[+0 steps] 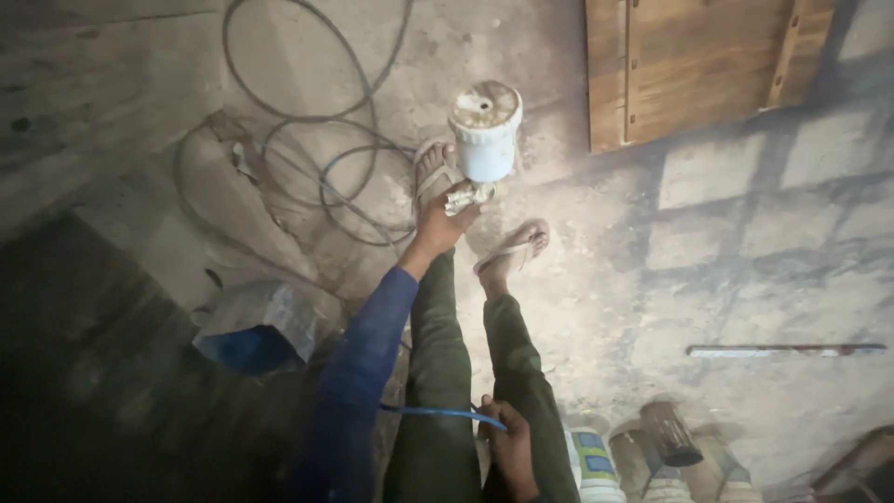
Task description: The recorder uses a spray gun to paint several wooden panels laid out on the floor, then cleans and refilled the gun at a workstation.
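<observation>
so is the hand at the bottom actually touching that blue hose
Touching. In the head view the right hand is closed around the end of the thin blue hose, which runs straight into its fingers with no gap. The left hand holds the spray gun.

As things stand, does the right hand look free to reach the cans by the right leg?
Probably not freely: the right hand is closed on a blue hose, though the cans stand right beside it with nothing between.

Coiled cable [307,149] lies on floor [745,251] left of spray gun [482,140]; wooden panel [698,65] right; cans [643,461] beside right leg.
</observation>
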